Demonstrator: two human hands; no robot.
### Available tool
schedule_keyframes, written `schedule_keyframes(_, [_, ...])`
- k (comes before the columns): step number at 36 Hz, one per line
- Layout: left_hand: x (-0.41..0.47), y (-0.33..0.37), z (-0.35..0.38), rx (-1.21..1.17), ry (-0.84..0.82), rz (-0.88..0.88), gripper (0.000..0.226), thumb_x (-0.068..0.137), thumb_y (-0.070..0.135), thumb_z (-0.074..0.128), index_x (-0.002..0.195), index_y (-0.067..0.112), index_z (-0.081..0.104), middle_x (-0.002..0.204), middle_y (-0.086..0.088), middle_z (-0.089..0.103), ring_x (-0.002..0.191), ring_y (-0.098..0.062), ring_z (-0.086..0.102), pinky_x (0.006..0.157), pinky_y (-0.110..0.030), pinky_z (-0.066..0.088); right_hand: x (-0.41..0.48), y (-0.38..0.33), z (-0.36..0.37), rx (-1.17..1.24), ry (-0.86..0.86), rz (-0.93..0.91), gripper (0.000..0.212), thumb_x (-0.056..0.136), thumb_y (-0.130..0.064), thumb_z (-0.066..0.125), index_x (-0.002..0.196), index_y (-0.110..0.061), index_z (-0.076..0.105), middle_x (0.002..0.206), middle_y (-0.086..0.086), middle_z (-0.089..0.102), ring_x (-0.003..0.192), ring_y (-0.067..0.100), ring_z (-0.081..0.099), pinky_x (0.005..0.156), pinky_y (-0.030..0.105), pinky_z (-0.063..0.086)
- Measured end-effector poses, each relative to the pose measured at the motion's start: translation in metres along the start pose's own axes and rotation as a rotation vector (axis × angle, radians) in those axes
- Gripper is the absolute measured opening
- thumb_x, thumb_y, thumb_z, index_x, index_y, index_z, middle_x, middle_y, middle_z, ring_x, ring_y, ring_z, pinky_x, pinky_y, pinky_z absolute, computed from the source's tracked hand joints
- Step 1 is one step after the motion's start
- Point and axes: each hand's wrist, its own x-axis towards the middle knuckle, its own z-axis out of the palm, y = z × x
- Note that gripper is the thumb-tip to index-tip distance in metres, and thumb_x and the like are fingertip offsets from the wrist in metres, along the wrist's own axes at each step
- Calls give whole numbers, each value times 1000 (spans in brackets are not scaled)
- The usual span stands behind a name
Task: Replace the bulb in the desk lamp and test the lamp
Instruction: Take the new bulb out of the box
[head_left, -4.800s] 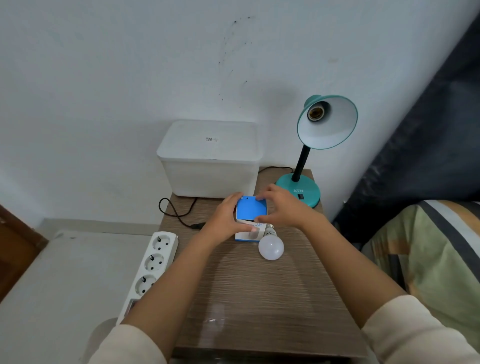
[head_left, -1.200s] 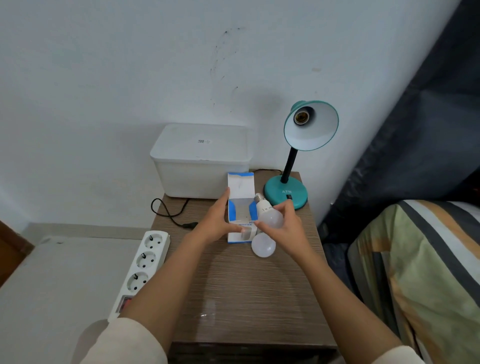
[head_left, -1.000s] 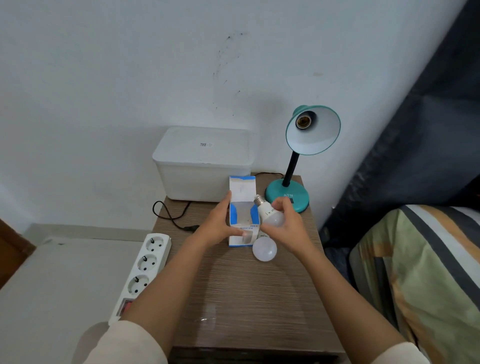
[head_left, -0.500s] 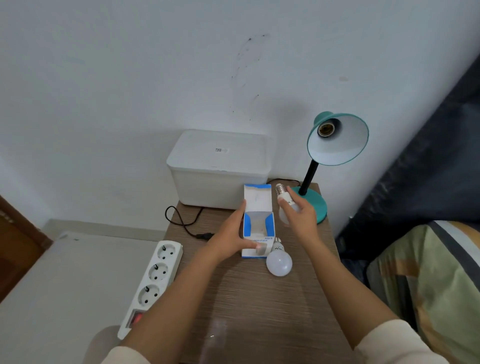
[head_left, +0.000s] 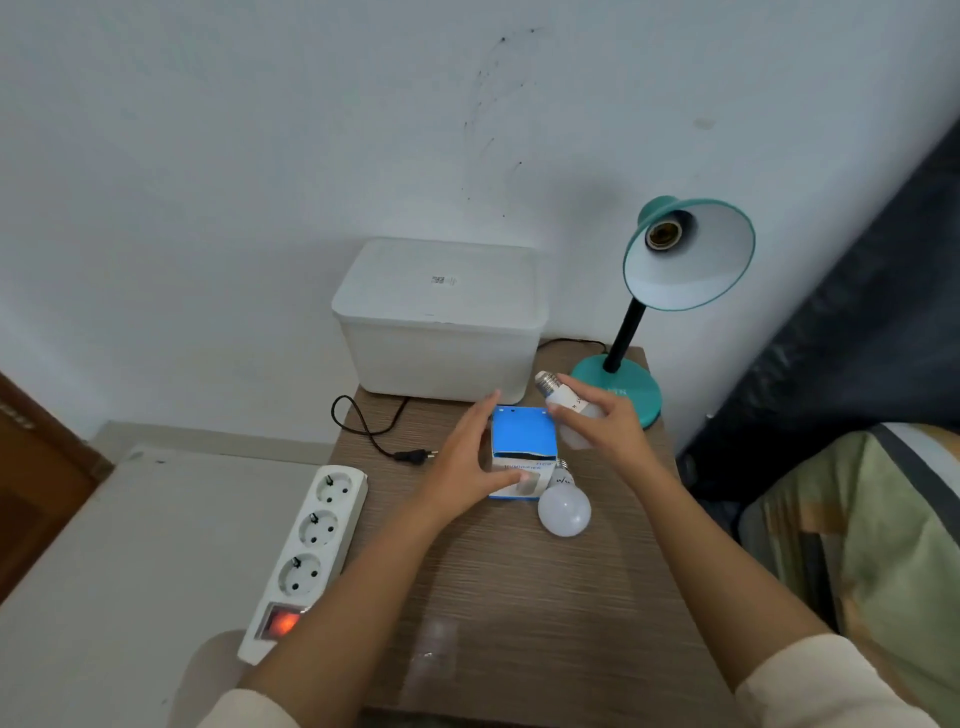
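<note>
A teal desk lamp (head_left: 688, 254) stands at the back right of the wooden table (head_left: 519, 582), its socket bare inside the shade. My right hand (head_left: 597, 426) holds a white bulb (head_left: 563, 399) with its screw base pointing up and left, just in front of the lamp's base. My left hand (head_left: 470, 452) grips the blue and white bulb box (head_left: 522, 449), whose flap lies folded down. A second white bulb (head_left: 564, 509) lies on the table to the right of the box.
A white lidded box (head_left: 441, 317) stands against the wall behind the hands. The lamp's black plug (head_left: 415, 456) lies loose on the table. A white power strip (head_left: 306, 551) with a glowing red switch rests at the left edge. Bedding (head_left: 857, 545) is at the right.
The box flap, which stood up half a second ago, is now folded down over the box. My right hand keeps the bulb taken out of the box near the lamp's base.
</note>
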Motion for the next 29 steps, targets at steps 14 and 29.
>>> schedule_keyframes(14, [-15,-1,8,201,19,177,63,91,30,57,145,26,26,158,6,1,137,1,10,103,-11,22,-32,-3,14,-355,143,-227,55,77,-17,74,128,-23,55,106,-8,49,99,3,46,74,1,34])
schedule_keyframes(29, [-15,1,6,287,-5,196,61,92,30,55,146,22,26,158,7,-2,141,-11,22,104,-21,32,-36,0,18,-369,160,-200,59,76,-18,74,131,-25,52,106,-6,46,99,6,46,84,19,37])
